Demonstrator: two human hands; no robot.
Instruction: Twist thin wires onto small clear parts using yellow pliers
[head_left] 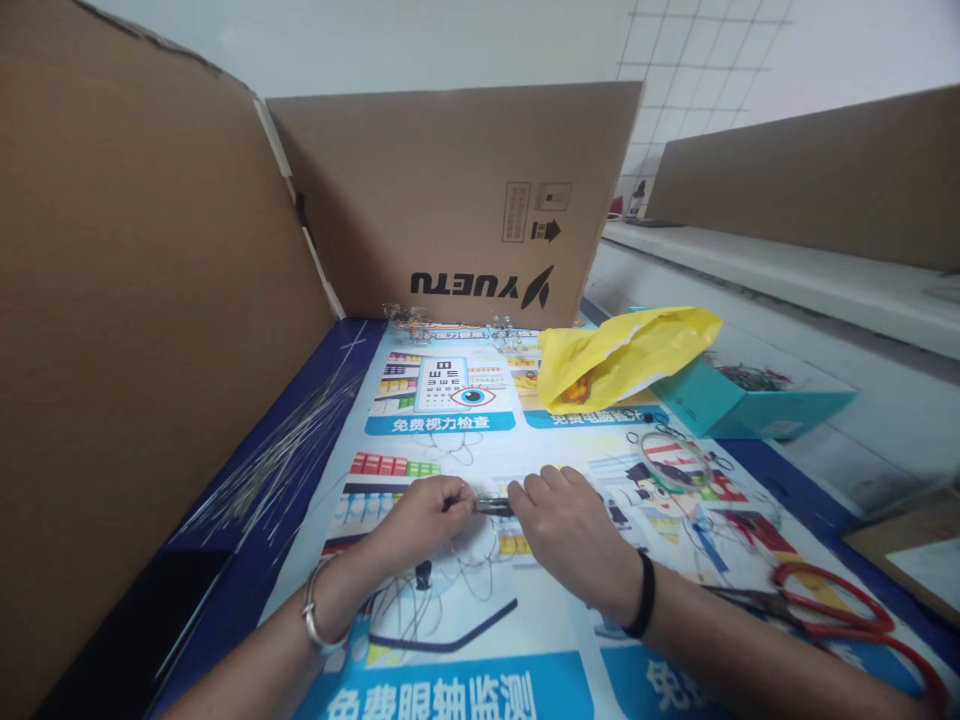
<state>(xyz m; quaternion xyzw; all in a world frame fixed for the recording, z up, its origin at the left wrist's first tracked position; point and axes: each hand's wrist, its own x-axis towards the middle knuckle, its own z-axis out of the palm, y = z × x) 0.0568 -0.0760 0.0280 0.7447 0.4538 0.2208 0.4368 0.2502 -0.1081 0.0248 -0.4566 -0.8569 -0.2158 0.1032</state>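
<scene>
Over the printed mat (540, 600), my left hand (431, 520) is closed in a pinch; what lies between its fingertips is too small to make out. My right hand (566, 530) is wrapped round a dark metal tool (493, 506), whose narrow end reaches my left fingertips. Thin wire loops (420, 600) lie on the mat beneath and beside my left hand. Red-handled scissors (832, 600) rest at the right, partly behind my right forearm.
Cardboard panels (442, 200) stand at the back and left. A bundle of thin wires (277, 455) lies left. A yellow bag (626, 355), a teal box (772, 405) and a wire coil (675, 460) are at the right. Small clear pieces sit by the back panel.
</scene>
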